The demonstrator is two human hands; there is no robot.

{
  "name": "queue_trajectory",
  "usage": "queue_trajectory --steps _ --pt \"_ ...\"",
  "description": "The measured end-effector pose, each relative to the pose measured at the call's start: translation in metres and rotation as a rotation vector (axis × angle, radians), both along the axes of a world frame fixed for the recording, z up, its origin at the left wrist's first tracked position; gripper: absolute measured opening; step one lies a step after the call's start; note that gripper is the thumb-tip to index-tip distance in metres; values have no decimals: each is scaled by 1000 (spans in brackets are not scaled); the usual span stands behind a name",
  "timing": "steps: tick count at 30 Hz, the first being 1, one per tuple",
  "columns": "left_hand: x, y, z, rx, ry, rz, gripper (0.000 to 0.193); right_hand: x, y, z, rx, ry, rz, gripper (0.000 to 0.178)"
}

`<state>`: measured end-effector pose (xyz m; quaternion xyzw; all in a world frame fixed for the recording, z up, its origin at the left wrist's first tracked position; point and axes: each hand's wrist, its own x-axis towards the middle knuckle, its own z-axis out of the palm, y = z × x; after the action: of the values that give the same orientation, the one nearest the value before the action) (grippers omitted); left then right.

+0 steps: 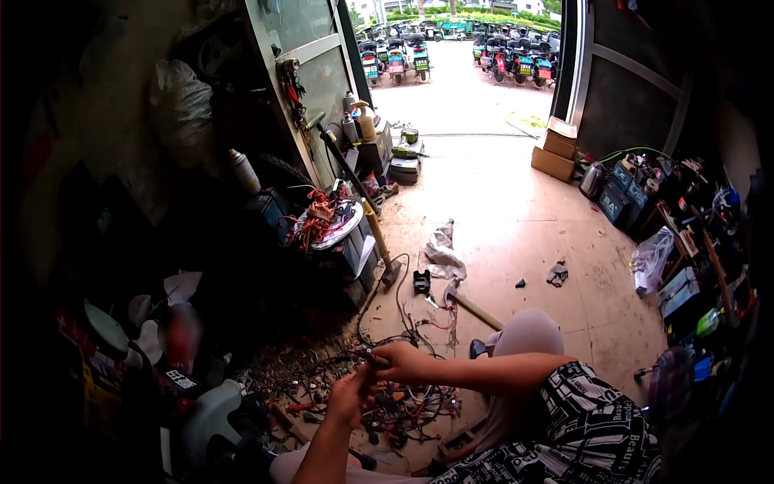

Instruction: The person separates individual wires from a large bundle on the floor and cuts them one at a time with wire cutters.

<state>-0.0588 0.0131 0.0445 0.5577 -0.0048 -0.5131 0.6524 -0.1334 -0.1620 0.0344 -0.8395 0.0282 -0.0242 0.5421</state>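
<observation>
My left hand (348, 398) and my right hand (405, 363) meet in front of me, low in the head view. Both have their fingers closed around a small dark piece (377, 360), possibly a cable end, too small to make out. Below and around them a tangle of wires (411, 410) in red, black and other colours spreads over the floor. A black cable (364, 313) loops up from the heap beyond my hands. Past my right hand lies a hammer (477, 310) with a wooden handle, near a black plastic part (422, 281).
A crumpled whitish bag (443, 254) lies ahead. To the left, a long-handled hammer (379, 234) leans by a stand bearing red wires (318, 218). Cardboard boxes (555, 153), a metal kettle (592, 180) and batteries (616, 202) line the right. Scooters (395, 60) are parked outside the open doorway.
</observation>
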Motion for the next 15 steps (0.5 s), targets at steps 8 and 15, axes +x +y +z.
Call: queue_trajectory --steps 8,15 --pt "-5 -8 10 34 37 -39 31 0 -3 -2 -212 -254 31 24" --pt "-2 -6 -1 -24 -12 -34 26 -2 -3 13 133 95 -59 20"
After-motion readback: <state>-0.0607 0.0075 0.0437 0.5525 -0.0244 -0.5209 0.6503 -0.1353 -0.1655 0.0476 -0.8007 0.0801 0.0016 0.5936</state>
